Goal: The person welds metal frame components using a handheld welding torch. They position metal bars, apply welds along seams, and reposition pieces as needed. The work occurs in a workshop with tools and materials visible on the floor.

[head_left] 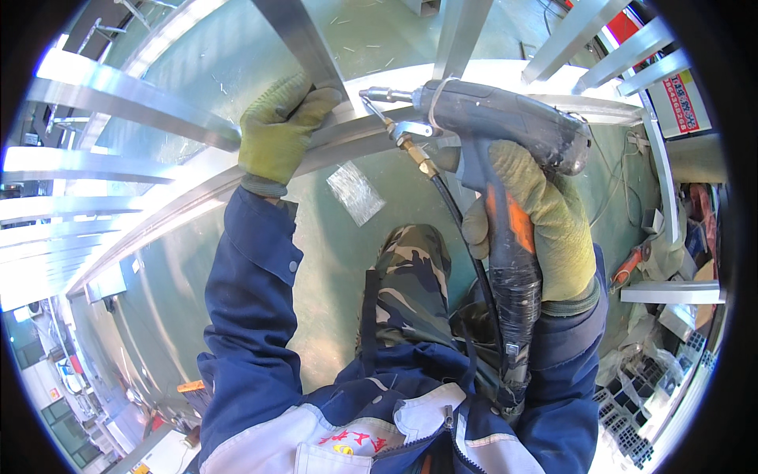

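My right hand [545, 213], in a yellow-green work glove, grips a black and orange rivet gun [493, 107] with a taped handle. The gun's metal nose points left, close to the base of an upright metal bar [304, 39]. A thin metal nozzle with brass fittings [417, 154] and a black hose [458, 213] runs beneath the gun's body. My left hand [280, 126], gloved likewise, rests at the metal frame rail [347, 136] beside that bar. Its fingers are curled and pressed together; what they hold, if anything, is hidden.
Several silvery bars [134, 103] fan out from the curved rail. On the green floor lies a clear packet of thin silver pieces [355, 193], with loose slivers farther off. An orange-handled tool [630, 265], a metal offcut [671, 293] and black plastic grids [632, 411] lie at right.
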Available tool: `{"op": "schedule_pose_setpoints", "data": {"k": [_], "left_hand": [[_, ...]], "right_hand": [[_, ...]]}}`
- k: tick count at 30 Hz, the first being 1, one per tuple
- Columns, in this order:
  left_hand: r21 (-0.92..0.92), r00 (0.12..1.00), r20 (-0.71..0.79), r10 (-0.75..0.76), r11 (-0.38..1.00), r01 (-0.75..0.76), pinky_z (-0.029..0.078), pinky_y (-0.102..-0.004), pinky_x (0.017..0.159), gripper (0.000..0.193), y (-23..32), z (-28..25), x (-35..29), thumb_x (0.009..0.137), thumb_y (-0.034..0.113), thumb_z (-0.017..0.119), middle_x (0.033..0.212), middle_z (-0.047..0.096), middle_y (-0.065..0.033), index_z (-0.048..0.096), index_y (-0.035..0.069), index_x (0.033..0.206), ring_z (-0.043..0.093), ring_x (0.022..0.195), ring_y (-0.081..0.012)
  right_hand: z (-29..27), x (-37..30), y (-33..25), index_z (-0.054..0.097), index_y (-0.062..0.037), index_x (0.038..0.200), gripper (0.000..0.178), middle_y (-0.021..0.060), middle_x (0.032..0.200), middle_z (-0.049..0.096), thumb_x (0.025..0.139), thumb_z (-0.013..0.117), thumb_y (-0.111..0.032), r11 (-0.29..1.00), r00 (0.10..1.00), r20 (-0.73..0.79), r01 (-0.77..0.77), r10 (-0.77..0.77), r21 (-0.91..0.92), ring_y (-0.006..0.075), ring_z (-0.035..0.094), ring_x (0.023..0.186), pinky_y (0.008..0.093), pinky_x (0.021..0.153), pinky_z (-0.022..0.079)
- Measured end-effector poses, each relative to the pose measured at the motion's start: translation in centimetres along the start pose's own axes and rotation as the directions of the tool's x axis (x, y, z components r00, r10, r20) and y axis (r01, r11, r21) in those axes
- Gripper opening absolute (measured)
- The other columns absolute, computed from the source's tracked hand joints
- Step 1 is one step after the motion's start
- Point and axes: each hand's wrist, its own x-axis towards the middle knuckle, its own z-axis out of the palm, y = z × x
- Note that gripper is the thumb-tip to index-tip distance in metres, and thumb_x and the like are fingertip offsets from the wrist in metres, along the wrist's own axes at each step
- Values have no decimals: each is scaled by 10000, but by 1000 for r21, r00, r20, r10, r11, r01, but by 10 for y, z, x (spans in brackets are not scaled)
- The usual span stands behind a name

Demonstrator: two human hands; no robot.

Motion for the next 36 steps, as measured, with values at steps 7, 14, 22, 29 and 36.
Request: {"op": "schedule_pose_setpoints", "data": {"k": [7,14,22,29,36], "left_hand": [[78,1000,5,28,997,-28,613,-275,836,257,6,-1,0,938,10,794,1082,801,-95,760,-52,1186,724,930,-122],[57,1000,13,24,998,-25,609,-268,828,237,11,0,-3,946,34,794,1064,805,-68,785,-15,1178,716,909,-109],[48,1000,9,14,999,-15,613,-273,841,244,10,1,-2,939,32,802,1066,806,-77,783,-18,1177,722,921,-113],[51,999,-2,38,998,-38,622,-284,858,262,7,0,-2,935,19,803,1073,807,-92,768,-36,1189,730,937,-123],[109,998,10,67,992,-68,610,-275,831,265,8,-1,-1,937,48,814,1065,801,-78,778,-17,1191,717,910,-114]], "right_hand": [[-13,8,5,693,-40,1269,447,87,970,709,992,767,-384,1000,990,139,20,-17,-16,170,694,688,291,605,549],[-7,9,0,693,-37,1239,464,93,789,711,995,754,-427,999,992,125,-21,24,-26,183,702,651,299,571,551],[-10,11,6,681,-34,1290,448,73,876,698,1012,747,-379,999,985,170,4,-12,49,183,703,698,304,610,567],[-14,10,5,681,-36,1308,424,74,978,704,1023,740,-344,997,978,210,-20,3,79,183,710,737,316,629,576],[-6,9,2,681,-40,1325,410,69,994,693,1024,738,-312,998,983,181,-27,16,56,167,696,730,299,619,538]]}}
